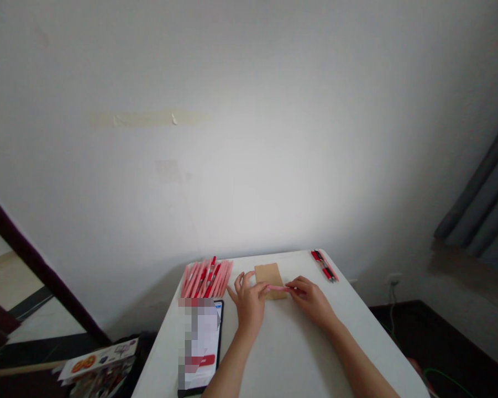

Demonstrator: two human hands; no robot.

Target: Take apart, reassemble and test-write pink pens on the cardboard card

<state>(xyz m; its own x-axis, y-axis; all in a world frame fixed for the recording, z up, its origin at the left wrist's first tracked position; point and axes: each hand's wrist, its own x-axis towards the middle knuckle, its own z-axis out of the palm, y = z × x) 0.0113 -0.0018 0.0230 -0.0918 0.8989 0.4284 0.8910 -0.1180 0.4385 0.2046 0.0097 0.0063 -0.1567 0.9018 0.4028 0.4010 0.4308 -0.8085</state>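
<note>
On the white table [298, 354], my left hand [249, 301] and my right hand [310, 298] hold the two ends of a thin pink pen [277, 288] level between them. Both hands pinch it with the fingers closed. The pen lies just over a small brown cardboard box [269, 275]. Left of my left hand is a pile of several pink and red pens [207, 278]. A few red and black pens [324, 265] lie at the far right edge of the table.
A phone [201, 345] with a lit screen lies flat at the table's left front. A white wall stands right behind the table. Printed packaging [97, 362] sits low at the left, and a grey curtain [481, 204] hangs at the right.
</note>
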